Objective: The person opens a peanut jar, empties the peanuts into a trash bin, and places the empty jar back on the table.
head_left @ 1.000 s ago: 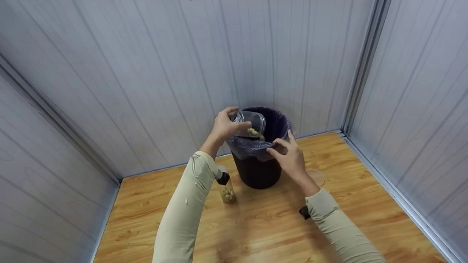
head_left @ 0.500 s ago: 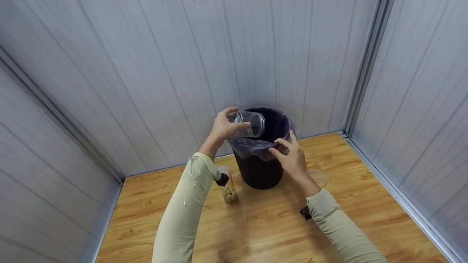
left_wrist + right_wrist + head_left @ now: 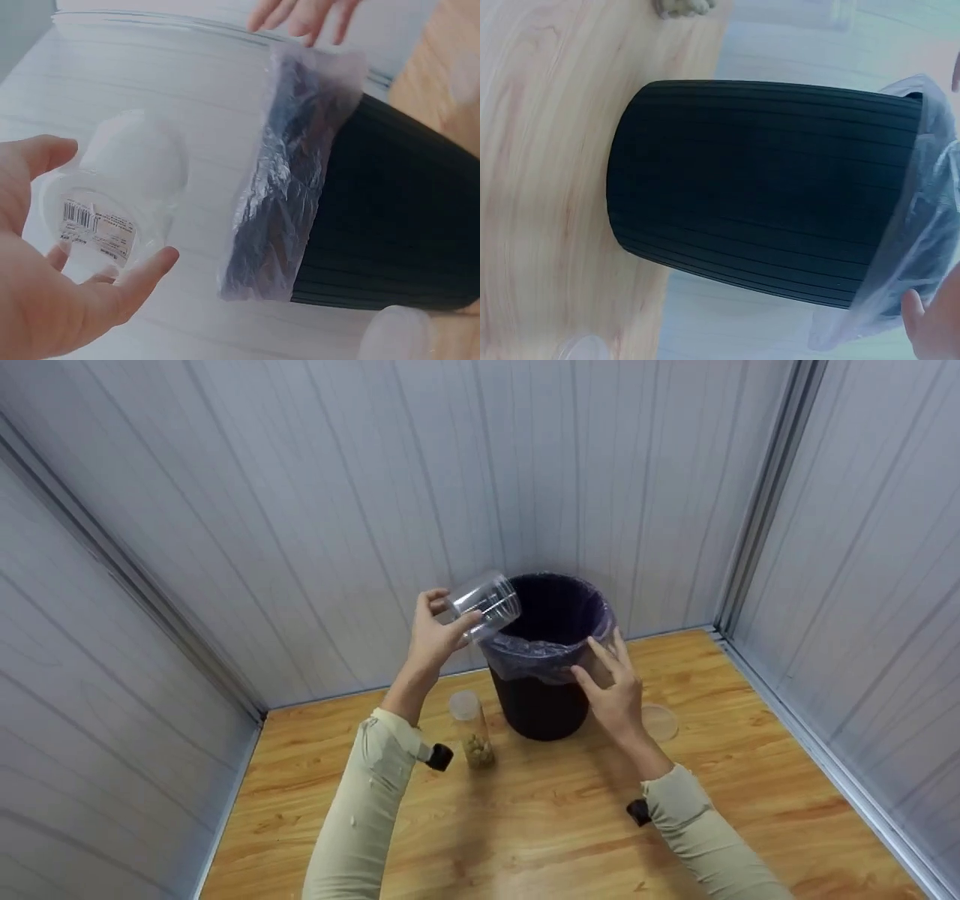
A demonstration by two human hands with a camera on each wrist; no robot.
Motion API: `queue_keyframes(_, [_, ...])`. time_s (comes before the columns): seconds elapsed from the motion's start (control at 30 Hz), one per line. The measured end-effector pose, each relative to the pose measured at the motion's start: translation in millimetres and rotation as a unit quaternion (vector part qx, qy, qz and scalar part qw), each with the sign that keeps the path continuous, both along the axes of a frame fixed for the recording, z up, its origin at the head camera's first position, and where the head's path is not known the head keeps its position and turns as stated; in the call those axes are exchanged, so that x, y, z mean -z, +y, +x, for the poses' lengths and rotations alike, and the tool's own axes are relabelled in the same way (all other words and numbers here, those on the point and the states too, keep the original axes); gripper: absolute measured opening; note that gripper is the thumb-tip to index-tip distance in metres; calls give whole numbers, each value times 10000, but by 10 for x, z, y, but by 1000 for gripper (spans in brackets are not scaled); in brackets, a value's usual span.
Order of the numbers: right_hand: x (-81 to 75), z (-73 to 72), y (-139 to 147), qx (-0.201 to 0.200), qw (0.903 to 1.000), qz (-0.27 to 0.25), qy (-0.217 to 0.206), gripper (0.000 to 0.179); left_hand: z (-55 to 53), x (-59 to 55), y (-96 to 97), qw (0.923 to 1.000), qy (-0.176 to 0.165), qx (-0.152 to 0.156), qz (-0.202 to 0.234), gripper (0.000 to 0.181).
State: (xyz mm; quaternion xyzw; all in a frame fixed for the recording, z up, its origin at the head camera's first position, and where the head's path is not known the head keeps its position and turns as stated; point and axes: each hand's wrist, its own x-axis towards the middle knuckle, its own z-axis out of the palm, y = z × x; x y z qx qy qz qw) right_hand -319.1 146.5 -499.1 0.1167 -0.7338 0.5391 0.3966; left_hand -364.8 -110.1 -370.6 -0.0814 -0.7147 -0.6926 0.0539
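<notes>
My left hand (image 3: 435,639) grips a clear plastic jar (image 3: 486,606) by its base, lying tilted beside the left rim of a black trash bin (image 3: 541,711). No contents show in the jar. A printed label (image 3: 97,229) is on its base in the left wrist view. A purple trash bag (image 3: 534,661) lines the bin and folds over the rim. My right hand (image 3: 616,697) is at the bin's front right rim with fingers spread, near the bag; whether a fingertip touches it I cannot tell. The inside of the bin is dark.
A tall clear container (image 3: 474,733) with several yellow-green pieces stands on the wooden floor (image 3: 540,825), left of the bin. A round clear lid (image 3: 661,722) lies to the right. Pale panel walls (image 3: 360,510) stand behind and at both sides.
The jar has moved left, away from the bin's opening, with my left hand. Yellow-green pieces seen in it a second ago are gone. My right fingers have loosened from the bag's edge.
</notes>
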Motion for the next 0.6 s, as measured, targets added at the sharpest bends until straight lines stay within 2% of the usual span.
queue_keyframes(0.1, [-94, 181, -11, 15, 9999, -144, 76, 40, 118, 49, -71, 9977, -96, 2, 674, 64])
queue_keyframes(0.17, [-152, 314, -21, -37, 9999, -153, -4, 34, 209, 100, -126, 9960, -143, 52, 879, 66])
queue_keyframes(0.23, [-194, 425, -26, -98, 9998, -75, -156, 30, 294, 162, -195, 9971, -118, 56, 752, 70])
queue_keyframes(0.4, [-151, 530, 14, -273, 9981, 71, -546, 26, 475, 325, -370, 9998, 159, -126, -52, 78])
queue_keyframes(0.6, [31, 676, 59, -488, 9929, -37, -1081, 26, 752, 632, -545, 9987, 474, -163, -12, 77])
